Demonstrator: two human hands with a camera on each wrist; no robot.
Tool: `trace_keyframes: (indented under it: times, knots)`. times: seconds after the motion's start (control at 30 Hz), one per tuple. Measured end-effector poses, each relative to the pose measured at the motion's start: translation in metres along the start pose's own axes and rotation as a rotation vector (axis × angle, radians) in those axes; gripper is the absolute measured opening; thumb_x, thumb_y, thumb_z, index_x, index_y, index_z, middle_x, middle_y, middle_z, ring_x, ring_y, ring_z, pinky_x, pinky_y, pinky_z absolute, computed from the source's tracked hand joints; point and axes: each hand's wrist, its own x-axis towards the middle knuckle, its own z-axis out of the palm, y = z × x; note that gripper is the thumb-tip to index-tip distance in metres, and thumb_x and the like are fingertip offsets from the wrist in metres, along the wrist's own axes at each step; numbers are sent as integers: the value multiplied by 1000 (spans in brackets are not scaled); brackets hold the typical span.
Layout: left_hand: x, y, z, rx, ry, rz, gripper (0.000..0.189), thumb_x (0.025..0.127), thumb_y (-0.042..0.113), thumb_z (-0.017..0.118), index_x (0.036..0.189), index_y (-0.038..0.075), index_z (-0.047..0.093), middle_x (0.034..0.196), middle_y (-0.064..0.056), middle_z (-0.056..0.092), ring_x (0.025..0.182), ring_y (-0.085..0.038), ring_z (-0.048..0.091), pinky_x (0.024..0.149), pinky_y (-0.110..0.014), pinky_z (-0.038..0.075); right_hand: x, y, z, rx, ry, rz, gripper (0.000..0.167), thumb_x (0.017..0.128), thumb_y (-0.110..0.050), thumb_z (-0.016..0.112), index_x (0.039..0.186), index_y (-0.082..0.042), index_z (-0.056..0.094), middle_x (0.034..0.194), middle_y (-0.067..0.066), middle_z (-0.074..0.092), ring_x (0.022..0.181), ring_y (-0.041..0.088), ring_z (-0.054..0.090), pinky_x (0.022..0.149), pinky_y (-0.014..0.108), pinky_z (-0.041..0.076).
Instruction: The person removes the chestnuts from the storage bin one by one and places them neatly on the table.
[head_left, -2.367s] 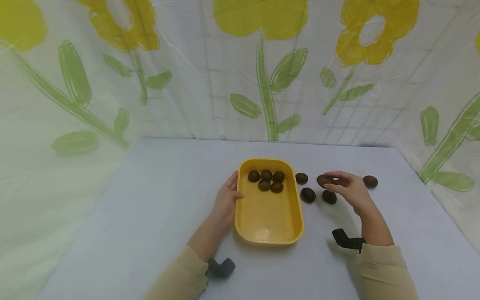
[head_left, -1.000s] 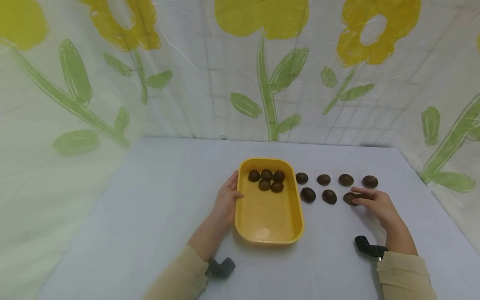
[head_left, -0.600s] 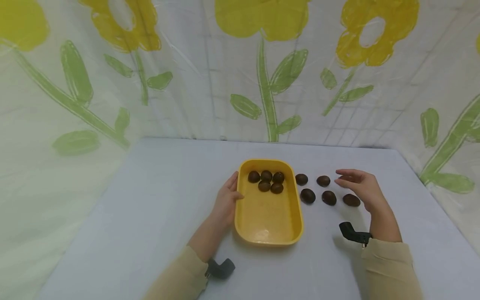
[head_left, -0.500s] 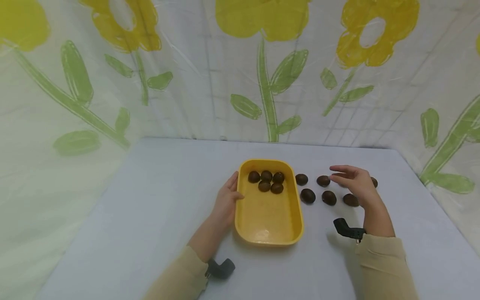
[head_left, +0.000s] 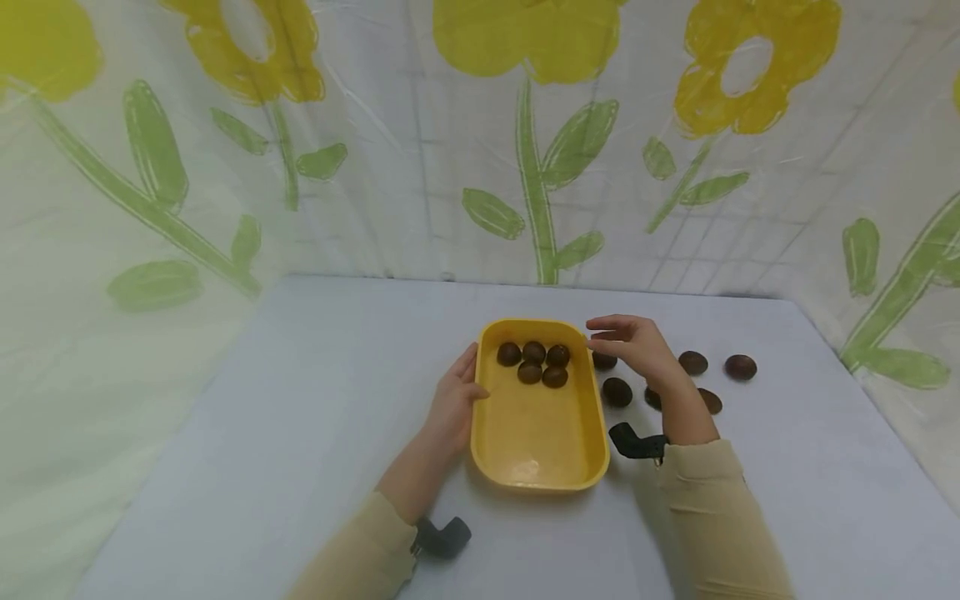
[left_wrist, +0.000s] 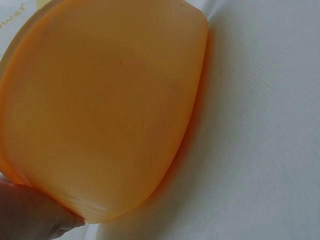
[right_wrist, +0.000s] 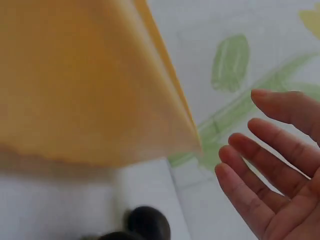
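My left hand [head_left: 451, 408] grips the left side of a yellow plastic tray [head_left: 536, 442], thumb over the rim and fingers along the outer wall. In the left wrist view that hand [left_wrist: 35, 212] shows at the lower left against the tray [left_wrist: 100, 110]. Several small dark brown egg-shaped things [head_left: 529, 372] lie inside at the far end. My right hand [head_left: 633, 346] hovers at the tray's upper right corner; in the right wrist view its fingers [right_wrist: 270, 175] are spread loosely with nothing between them. Close under it lies another dark brown egg-shaped thing [head_left: 617, 392].
More dark egg-shaped things lie right of the tray, among them one at the far right [head_left: 741, 367]; the right hand and forearm partly cover others. The white table [head_left: 315, 400] ends at a curtain [head_left: 390, 192] printed with yellow flowers.
The right hand put a dark egg-shaped thing in the near row, let go, then moved left over the far row to the tray's corner. The left hand and tray stayed put.
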Motion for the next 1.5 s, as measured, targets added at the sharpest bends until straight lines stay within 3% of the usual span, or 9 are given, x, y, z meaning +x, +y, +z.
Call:
trace_keyframes:
  times: [0.23,0.47,0.63,0.8,0.93,1.07,1.4,1.5]
  knots:
    - [1,0,-1,-6,-24,18,83,73,-18,36,149,13,22,157,-6,16,145,-20,14,117,-36,18,6,-17,4,-15,-35,-58,43,86,-23,65,124,-4,58,126,19,59,112,32,58,99,48,44]
    - [1,0,-2,-14,-27,17,83,73,-19,36,149,12,22,157,-6,17,145,-20,14,117,-36,18,12,-31,14,6,-81,-91,41,86,-20,64,124,-3,58,129,20,56,115,33,56,100,47,44]
    - [2,0,-2,-30,-24,11,83,73,-19,36,149,13,23,157,-6,18,145,-21,15,117,-36,19,20,-40,31,1,-112,-72,42,86,-19,65,124,-4,58,129,17,56,117,31,55,101,47,43]
    - [2,0,-2,-42,-21,3,84,73,-19,36,148,13,23,156,-6,18,144,-21,16,117,-36,20,25,-50,53,-30,-169,-2,46,85,-20,65,127,-2,55,130,17,55,112,31,58,93,41,50]
    - [2,0,-2,-29,-15,1,84,72,-19,36,148,14,24,156,-5,19,144,-21,18,116,-37,22,28,-55,68,-118,-203,44,48,85,-23,65,127,-2,54,126,19,56,98,29,62,81,35,55]
    - [1,-1,-1,-15,-23,2,83,73,-19,36,148,15,24,156,-5,19,144,-21,18,116,-38,23,31,-53,77,-232,-230,24,48,85,-25,65,125,-1,55,119,19,60,92,27,63,75,32,55]
    - [0,1,0,-9,-34,13,84,73,-19,36,149,14,22,157,-6,17,144,-21,17,116,-38,21,36,-46,86,-319,-242,-36,42,82,-25,68,117,-3,62,116,16,62,102,27,58,89,41,49]
    - [0,1,-1,-12,-32,10,84,73,-19,36,149,14,23,157,-6,17,144,-22,17,116,-38,21,38,-44,89,-320,-267,-54,38,82,-23,68,114,-4,64,111,15,65,94,24,59,82,37,51]
